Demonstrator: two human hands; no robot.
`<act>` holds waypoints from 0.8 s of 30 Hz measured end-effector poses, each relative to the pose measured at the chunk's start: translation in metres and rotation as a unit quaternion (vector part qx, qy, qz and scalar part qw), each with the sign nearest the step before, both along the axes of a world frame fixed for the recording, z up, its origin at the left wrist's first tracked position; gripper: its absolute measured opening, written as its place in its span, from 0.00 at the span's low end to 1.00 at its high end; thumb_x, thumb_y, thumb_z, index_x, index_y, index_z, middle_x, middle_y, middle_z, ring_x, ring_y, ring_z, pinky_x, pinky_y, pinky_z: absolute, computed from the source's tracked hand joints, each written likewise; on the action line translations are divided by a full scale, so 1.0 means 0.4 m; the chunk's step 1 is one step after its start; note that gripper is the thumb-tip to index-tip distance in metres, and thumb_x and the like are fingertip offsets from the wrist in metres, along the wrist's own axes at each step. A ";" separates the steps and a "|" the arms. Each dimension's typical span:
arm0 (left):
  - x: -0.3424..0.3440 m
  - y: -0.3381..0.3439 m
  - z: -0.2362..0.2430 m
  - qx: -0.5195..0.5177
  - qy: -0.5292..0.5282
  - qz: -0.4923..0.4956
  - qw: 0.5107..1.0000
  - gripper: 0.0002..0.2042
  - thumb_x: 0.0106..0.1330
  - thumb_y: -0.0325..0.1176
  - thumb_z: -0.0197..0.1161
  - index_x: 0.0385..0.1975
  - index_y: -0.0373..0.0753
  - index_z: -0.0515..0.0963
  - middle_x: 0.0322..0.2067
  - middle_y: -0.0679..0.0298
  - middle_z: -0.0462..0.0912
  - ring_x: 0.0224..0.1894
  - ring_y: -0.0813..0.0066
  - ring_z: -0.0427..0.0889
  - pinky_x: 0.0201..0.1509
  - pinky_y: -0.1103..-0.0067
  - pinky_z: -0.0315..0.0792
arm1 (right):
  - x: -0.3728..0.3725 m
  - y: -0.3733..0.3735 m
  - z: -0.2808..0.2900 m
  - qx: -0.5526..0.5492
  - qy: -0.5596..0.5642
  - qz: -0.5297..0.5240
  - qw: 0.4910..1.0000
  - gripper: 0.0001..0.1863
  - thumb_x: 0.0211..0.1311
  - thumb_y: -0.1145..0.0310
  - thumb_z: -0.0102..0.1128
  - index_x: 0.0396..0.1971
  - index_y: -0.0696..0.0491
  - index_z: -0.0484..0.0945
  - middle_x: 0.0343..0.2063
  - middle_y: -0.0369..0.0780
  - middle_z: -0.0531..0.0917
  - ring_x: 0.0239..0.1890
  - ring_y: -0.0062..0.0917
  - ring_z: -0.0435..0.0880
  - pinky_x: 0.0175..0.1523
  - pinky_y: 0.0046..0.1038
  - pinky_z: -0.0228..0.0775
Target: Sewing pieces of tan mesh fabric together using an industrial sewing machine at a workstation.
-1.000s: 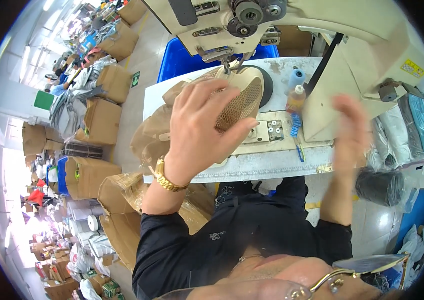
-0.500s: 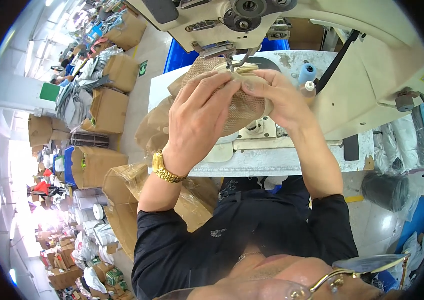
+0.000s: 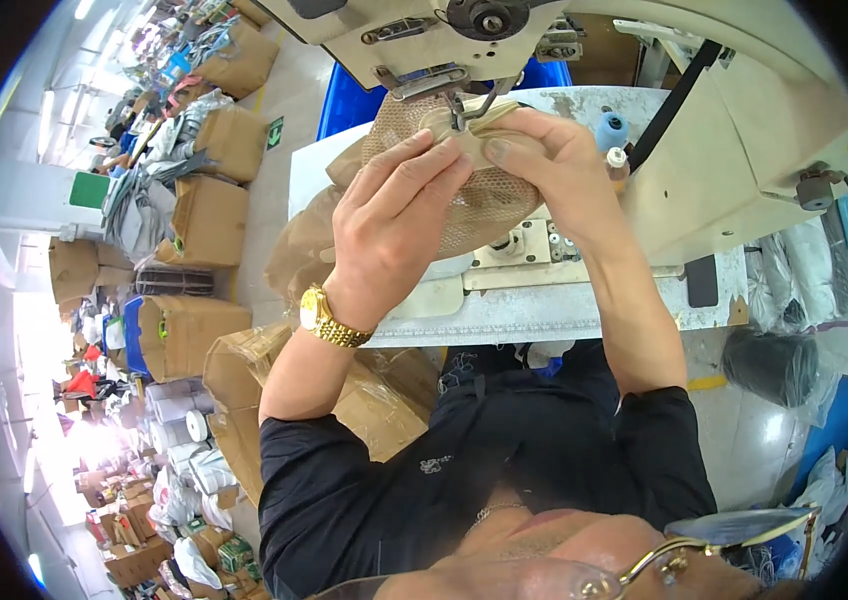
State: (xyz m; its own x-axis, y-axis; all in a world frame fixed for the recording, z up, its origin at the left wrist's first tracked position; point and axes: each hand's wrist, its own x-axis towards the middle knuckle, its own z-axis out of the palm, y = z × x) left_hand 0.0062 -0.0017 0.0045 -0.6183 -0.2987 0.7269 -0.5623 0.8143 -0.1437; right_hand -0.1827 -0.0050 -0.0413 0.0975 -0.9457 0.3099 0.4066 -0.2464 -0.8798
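Observation:
A tan piece of mesh and plain cloth (image 3: 492, 208) is gathered at the sewing machine's presser foot (image 3: 458, 112). My left hand (image 3: 391, 215) lies over the cloth with its fingers stretched toward the foot, slightly apart; its thumb is hidden. To the right of the foot, my right hand (image 3: 556, 170) pinches the edge of the cloth between thumb and fingers. Plain tan fabric (image 3: 299, 240) hangs off the table's left side, beyond my left wrist. The stitching point itself is partly hidden by fingers and cloth.
The machine head (image 3: 424, 50) overhangs my hands, and its arm (image 3: 734, 190) rises on the right. A blue thread cone (image 3: 611, 130) and a small capped bottle (image 3: 617, 165) stand right of my right hand. An open cardboard box (image 3: 384, 405) sits below the table's left front.
My left fingers have spread a little and drawn back from my right thumb, uncovering more cloth at the foot. The right hand keeps its pinch. The whole view has shifted slightly.

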 end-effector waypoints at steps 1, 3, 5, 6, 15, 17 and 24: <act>0.000 -0.001 0.001 0.002 0.002 -0.002 1.000 0.14 0.48 0.22 0.64 0.37 0.37 0.84 0.41 0.65 0.83 0.46 0.65 0.82 0.47 0.74 0.79 | 0.000 0.003 -0.001 0.012 -0.007 0.005 1.000 0.14 0.60 0.74 0.61 0.45 0.63 0.81 0.37 0.35 0.84 0.38 0.12 0.79 0.43 0.17 0.73; 0.000 -0.002 0.005 0.005 0.005 -0.004 1.000 0.15 0.46 0.20 0.65 0.37 0.38 0.84 0.41 0.65 0.83 0.46 0.66 0.83 0.46 0.75 0.79 | 0.001 0.005 0.001 0.026 -0.012 0.007 1.000 0.14 0.60 0.75 0.61 0.45 0.63 0.81 0.36 0.35 0.84 0.37 0.12 0.79 0.43 0.16 0.73; 0.001 0.000 0.007 0.007 0.008 -0.007 1.000 0.15 0.46 0.19 0.65 0.37 0.38 0.84 0.41 0.66 0.83 0.46 0.66 0.83 0.46 0.76 0.79 | 0.005 0.006 0.010 0.016 -0.010 -0.004 1.000 0.13 0.59 0.75 0.61 0.44 0.63 0.81 0.36 0.35 0.84 0.37 0.12 0.79 0.43 0.16 0.72; 0.002 0.000 0.007 0.007 0.008 -0.007 1.000 0.16 0.45 0.19 0.65 0.37 0.38 0.84 0.41 0.66 0.83 0.46 0.66 0.83 0.46 0.76 0.79 | 0.006 0.007 0.010 0.017 -0.007 -0.005 1.000 0.13 0.59 0.75 0.61 0.44 0.63 0.81 0.36 0.35 0.84 0.37 0.12 0.79 0.43 0.16 0.72; 0.015 -0.017 0.016 0.018 0.001 -0.034 0.999 0.15 0.46 0.19 0.65 0.36 0.37 0.84 0.41 0.65 0.83 0.47 0.66 0.82 0.47 0.76 0.79 | 0.021 0.006 0.000 -0.009 0.008 -0.049 0.999 0.13 0.58 0.74 0.62 0.43 0.62 0.81 0.36 0.35 0.84 0.36 0.13 0.79 0.42 0.16 0.72; 0.015 -0.020 0.018 0.017 0.002 -0.040 0.999 0.15 0.46 0.19 0.64 0.36 0.37 0.84 0.41 0.65 0.83 0.47 0.65 0.82 0.48 0.76 0.79 | 0.019 0.013 0.002 0.020 0.039 -0.062 0.997 0.12 0.58 0.74 0.62 0.42 0.62 0.81 0.35 0.35 0.84 0.36 0.14 0.79 0.42 0.17 0.72; 0.019 -0.037 0.018 0.019 0.007 -0.061 0.998 0.14 0.47 0.19 0.65 0.35 0.37 0.84 0.41 0.64 0.83 0.48 0.65 0.83 0.48 0.76 0.79 | 0.031 0.018 0.006 -0.008 0.025 -0.089 0.996 0.12 0.59 0.73 0.63 0.41 0.61 0.82 0.33 0.34 0.83 0.35 0.14 0.78 0.41 0.17 0.71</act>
State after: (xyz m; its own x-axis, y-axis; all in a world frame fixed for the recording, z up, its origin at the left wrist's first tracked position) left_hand 0.0137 -0.0165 0.0116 -0.6417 -0.2488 0.7255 -0.4600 0.8818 -0.1045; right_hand -0.1702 0.0022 -0.0391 -0.0557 -0.9446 0.3234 0.3118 -0.3242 -0.8931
